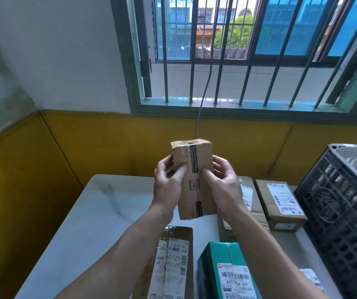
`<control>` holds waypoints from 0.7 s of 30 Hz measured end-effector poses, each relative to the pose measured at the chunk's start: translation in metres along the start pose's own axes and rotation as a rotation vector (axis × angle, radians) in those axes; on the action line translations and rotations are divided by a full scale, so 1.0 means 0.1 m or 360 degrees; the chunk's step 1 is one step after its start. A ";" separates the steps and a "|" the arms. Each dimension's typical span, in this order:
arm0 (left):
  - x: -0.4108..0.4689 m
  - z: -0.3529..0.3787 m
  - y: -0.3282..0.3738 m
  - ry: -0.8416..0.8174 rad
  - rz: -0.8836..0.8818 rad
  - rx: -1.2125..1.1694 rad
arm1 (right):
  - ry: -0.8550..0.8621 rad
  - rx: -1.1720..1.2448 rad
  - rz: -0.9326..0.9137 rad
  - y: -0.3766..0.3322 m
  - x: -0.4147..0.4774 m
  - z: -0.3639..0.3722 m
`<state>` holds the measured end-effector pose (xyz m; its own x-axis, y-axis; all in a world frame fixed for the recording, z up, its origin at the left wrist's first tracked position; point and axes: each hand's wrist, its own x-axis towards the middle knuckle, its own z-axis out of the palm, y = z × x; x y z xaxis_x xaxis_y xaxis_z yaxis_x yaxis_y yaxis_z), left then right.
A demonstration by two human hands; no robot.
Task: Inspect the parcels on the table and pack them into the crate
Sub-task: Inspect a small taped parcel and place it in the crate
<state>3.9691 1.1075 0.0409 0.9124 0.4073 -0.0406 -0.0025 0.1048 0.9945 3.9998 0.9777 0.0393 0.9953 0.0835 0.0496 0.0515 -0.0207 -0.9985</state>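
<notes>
The left hand (166, 186) and the right hand (224, 184) both grasp a small cardboard box (203, 157). Each takes one long side, with the thumb laid on the near face and the other fingers curled round behind. The box stands upright in the air between the hands. A dark tape seam runs down the middle of the face turned toward the person, and no shipping label shows on that face. This reads as the inspecting step: the parcel is up off the table for a look and is not yet packed.

Directly below the grip lies a long brown parcel (173, 262) with a creased white label. Just right of it, under the right forearm, is a green box (216, 253) with barcode stickers. Behind the right wrist a flat brown parcel (258, 212) is partly hidden. Further right a labelled brown carton (281, 208) sits just beside the crate. All of these rest on the white table (100, 212).

The black lattice crate (341, 212) stands well to the right of the grip. Pale shapes show through its wall, so it probably holds something, though what cannot be told.

The next move likely calls for turning the box to check its hidden faces. After that it would be carried rightward over the parcels, lifted clear of the crate's rim and lowered inside. Beyond the grip is a barred window (216, 39).
</notes>
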 end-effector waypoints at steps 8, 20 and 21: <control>-0.04 0.00 0.01 -0.0049 -0.0071 -0.0010 | 0.0029 -0.0041 0.0027 0.00 0.00 0.02; -0.06 -0.01 0.02 -0.0085 -0.0076 -0.0067 | 0.0018 -0.0008 0.0076 -0.05 -0.05 0.05; -0.06 -0.01 0.02 -0.0098 -0.0075 -0.0071 | 0.0004 -0.0019 0.0079 -0.05 -0.05 0.05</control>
<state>3.9634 1.1061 0.0432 0.9353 0.3448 -0.0801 0.0243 0.1633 0.9863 3.9945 0.9826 0.0438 0.9968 0.0794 0.0003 0.0032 -0.0364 -0.9993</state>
